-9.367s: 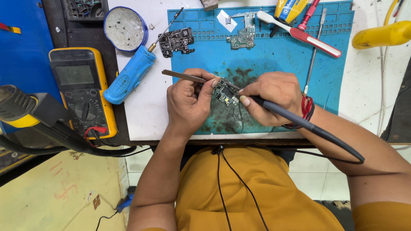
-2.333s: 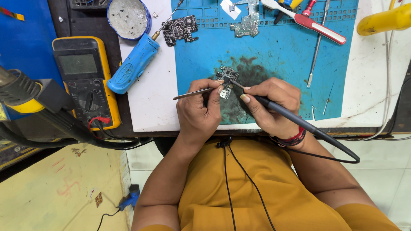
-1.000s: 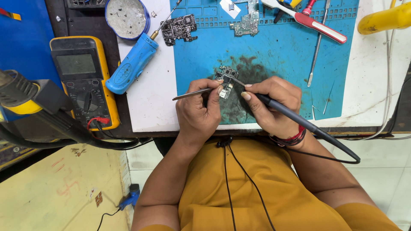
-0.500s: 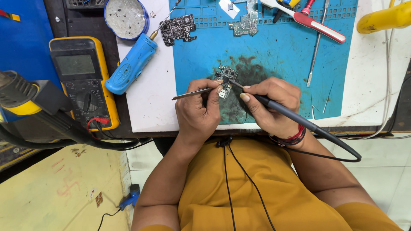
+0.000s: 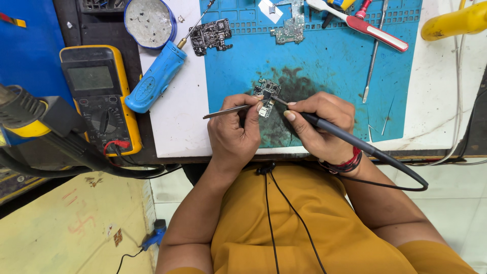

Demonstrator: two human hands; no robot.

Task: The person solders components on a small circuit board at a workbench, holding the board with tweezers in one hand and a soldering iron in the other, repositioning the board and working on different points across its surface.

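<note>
A small dark circuit board [image 5: 266, 90] lies on a sooty patch of the blue work mat [image 5: 324, 61]. My left hand [image 5: 234, 133] grips thin metal tweezers [image 5: 225, 111], their tips resting on the board's near edge. My right hand [image 5: 320, 123] holds a black soldering iron [image 5: 350, 138] like a pen, its tip touching the board. The iron's black cable loops off to the right. Both hands rest on the near edge of the mat.
A yellow multimeter [image 5: 99, 96] lies at the left, a blue-handled tool [image 5: 152, 83] beside it, a round tin [image 5: 149, 21] behind. Two more circuit boards [image 5: 212, 35] [image 5: 290, 29], a red-and-white tool [image 5: 376, 33] and a thin probe [image 5: 374, 53] lie at the mat's far side. A black-and-yellow nozzle [image 5: 30, 122] sticks in from the left.
Over the last second the hands, tweezers and iron have stayed on the board almost without moving. Compared with several seconds ago the view has shifted slightly.
</note>
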